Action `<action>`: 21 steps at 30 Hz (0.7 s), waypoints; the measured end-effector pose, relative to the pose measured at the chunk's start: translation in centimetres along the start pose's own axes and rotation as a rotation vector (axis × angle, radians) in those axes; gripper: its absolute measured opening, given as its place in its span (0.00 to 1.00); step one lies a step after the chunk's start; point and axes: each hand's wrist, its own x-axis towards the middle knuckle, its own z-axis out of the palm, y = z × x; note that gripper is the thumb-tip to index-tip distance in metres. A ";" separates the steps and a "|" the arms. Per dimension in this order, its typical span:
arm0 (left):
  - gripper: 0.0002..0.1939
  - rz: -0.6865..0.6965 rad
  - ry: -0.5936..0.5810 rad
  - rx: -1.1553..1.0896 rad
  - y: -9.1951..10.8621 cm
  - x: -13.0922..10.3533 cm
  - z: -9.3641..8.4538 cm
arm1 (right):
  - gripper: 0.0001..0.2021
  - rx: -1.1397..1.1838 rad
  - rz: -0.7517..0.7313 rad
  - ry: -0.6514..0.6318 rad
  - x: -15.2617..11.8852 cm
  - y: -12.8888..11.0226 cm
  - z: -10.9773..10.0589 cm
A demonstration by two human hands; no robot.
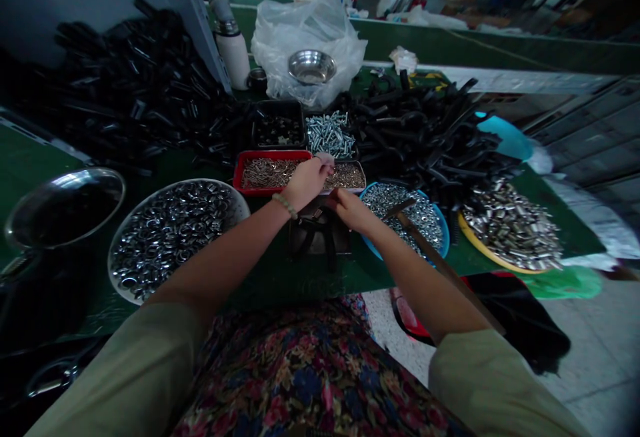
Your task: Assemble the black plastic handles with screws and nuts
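Note:
My left hand (309, 178), with a beaded bracelet at the wrist, is over the inner ends of a red tray (267, 171) of small pins and a tray (349, 176) of small brown parts. Its fingers are pinched together; anything between them is too small to name. My right hand (349, 209) has its fingers closed on the upper end of a black part (327, 240). This part lies on a dark metal block (305, 242) at the table's front. A hammer (420, 238) rests across a blue basin (444, 233) of small metal pieces, right of my right hand.
Bowls of metal rings (175, 230) and dark parts (65, 207) stand left. Silver cylinders (515, 223) fill a yellow basin right. Behind are screws (330, 134), black part heaps (145, 83) (425, 130), a flask (233, 57) and a steel bowl (312, 67) on a plastic bag (305, 23).

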 end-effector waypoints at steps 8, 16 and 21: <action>0.07 -0.268 0.001 -0.281 -1.7 -11.1 0.4 | 0.03 -0.050 -0.098 -0.056 -0.1 0.0 0.6; 0.07 -0.132 0.034 -0.118 -1.9 -10.8 1.2 | 0.04 -0.178 -0.152 -0.046 -0.3 -0.4 1.2; 0.07 -0.060 0.049 -0.012 -2.2 -11.1 2.2 | 0.06 -0.220 -0.148 -0.034 -0.5 -0.2 1.5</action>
